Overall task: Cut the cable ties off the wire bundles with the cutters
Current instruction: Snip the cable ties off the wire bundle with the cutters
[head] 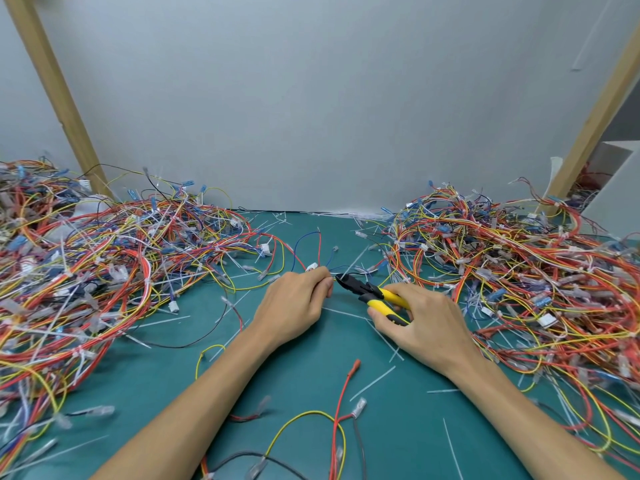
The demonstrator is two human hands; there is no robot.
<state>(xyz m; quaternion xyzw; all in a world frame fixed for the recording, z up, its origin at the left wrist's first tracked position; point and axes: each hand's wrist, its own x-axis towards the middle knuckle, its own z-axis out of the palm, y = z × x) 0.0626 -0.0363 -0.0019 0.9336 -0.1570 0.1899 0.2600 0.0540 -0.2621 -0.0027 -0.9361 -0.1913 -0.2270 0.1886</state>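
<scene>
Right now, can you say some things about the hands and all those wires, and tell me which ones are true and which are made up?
1. The right hand holds the yellow-handled cutters. True.
2. The tip of the cutters points toward the left hand. True.
3. The left hand is empty and lies flat. False: its fingers pinch a small wire bundle.
4. All the wires are heaped on one side only. False: there is a left pile and a right pile, with the hands between them.
</scene>
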